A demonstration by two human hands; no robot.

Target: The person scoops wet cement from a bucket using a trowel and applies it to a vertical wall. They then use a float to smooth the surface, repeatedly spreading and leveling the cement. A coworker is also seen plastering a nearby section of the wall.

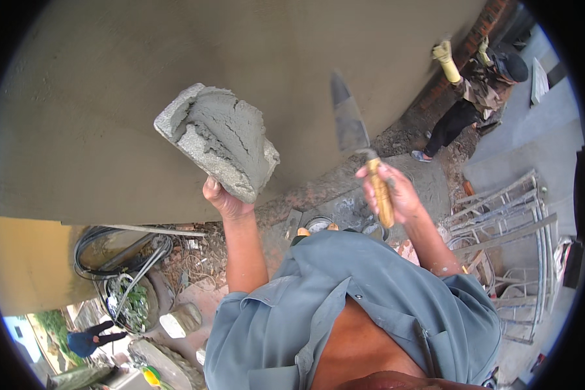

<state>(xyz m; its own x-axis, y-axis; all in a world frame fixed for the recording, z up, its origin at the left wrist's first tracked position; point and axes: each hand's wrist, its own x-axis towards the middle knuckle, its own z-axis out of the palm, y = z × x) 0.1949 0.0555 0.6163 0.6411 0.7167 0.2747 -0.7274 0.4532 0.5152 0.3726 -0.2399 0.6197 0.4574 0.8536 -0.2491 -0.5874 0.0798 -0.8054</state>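
My left hand (227, 199) is closed under a plasterer's hawk, its thumb showing at the near edge. The board is coated in cement, and its handle is hidden. A thick heap of wet grey mortar (231, 130) lies on it, with a hollow scooped along the middle. In my right hand (400, 192) is a pointed trowel (350, 120), gripped by its wooden handle, blade up and tilted slightly left. The blade is a little blurred and stands apart from the hawk. Beyond both tools spreads a smooth grey rendered wall (97, 117).
At the right, a person (484, 97) in yellow gloves works by a strip of exposed brick (484, 29). Metal frames (517, 240) stack below. Buckets (318, 224) stand near my feet. Coiled black hose (88, 253) and a planter (136, 302) sit left; another person (88, 341) is farther off.
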